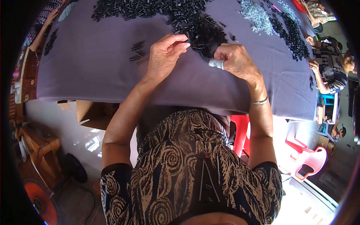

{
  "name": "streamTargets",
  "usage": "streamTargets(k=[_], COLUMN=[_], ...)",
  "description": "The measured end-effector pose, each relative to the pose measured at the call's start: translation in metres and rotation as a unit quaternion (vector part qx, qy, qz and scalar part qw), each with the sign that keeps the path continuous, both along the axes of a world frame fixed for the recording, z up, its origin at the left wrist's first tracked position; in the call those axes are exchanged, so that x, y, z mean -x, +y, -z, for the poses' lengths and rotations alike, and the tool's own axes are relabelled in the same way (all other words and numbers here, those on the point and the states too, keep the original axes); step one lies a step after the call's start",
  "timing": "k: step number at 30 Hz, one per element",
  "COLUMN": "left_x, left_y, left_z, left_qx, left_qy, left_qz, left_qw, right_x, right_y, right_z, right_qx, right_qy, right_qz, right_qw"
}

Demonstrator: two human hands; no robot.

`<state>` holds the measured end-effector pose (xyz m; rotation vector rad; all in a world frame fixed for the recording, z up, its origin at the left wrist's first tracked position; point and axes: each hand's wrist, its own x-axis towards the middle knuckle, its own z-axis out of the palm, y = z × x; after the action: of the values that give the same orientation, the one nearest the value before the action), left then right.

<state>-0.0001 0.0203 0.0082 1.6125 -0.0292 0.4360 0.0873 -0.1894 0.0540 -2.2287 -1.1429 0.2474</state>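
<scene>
Near the front of the cloth-covered table, my left hand (164,55) pinches thumb and forefinger together. A small black piece shows at their tips, partly covered by the fingers. My right hand (238,62) is a short way to its right, fingers curled in. Silvery-white wrap (216,64) covers its thumb, and whatever it may hold is hidden. Just beyond both hands lies a large heap of small black cylindrical parts (195,22). To the left of my left hand, a few similar black parts (137,50) lie apart in a short column.
Clear or silvery small parts (257,17) and another black heap (294,41) spread over the purple-grey cloth (93,63) at right. People sit along the left and right sides. Below the table are a cardboard box (95,112), a pink chair (307,159) and a fan (41,202).
</scene>
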Motion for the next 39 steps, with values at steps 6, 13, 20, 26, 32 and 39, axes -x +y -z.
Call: streamTargets(k=[6,13,20,26,32,39], left_x=[0.002,0.004,0.003,0.004,0.003,0.004], left_y=[-0.004,-0.008,-0.013,-0.012,-0.011,-0.01], left_z=[-0.002,-0.004,-0.004,-0.004,0.0,0.001], left_qx=[0.016,0.044,0.048,0.059,0.064,0.033], left_qy=[0.006,0.01,-0.004,0.005,-0.005,-0.006], left_qz=[0.008,0.036,0.056,0.049,0.059,0.048], left_qw=[1.0,0.998,0.997,0.997,0.996,0.998], right_x=[0.018,0.02,-0.001,-0.009,-0.008,-0.006], right_y=[0.001,-0.002,0.016,0.035,0.041,0.044], right_z=[0.005,0.001,-0.006,-0.002,0.021,0.02], right_qx=[-0.002,-0.041,-0.209,-0.227,-0.326,-0.285], right_qy=[-0.017,-0.001,0.237,0.336,0.423,0.371], right_qz=[0.027,0.018,0.016,-0.005,-0.01,0.0], right_qw=[0.999,0.999,0.949,0.914,0.845,0.884])
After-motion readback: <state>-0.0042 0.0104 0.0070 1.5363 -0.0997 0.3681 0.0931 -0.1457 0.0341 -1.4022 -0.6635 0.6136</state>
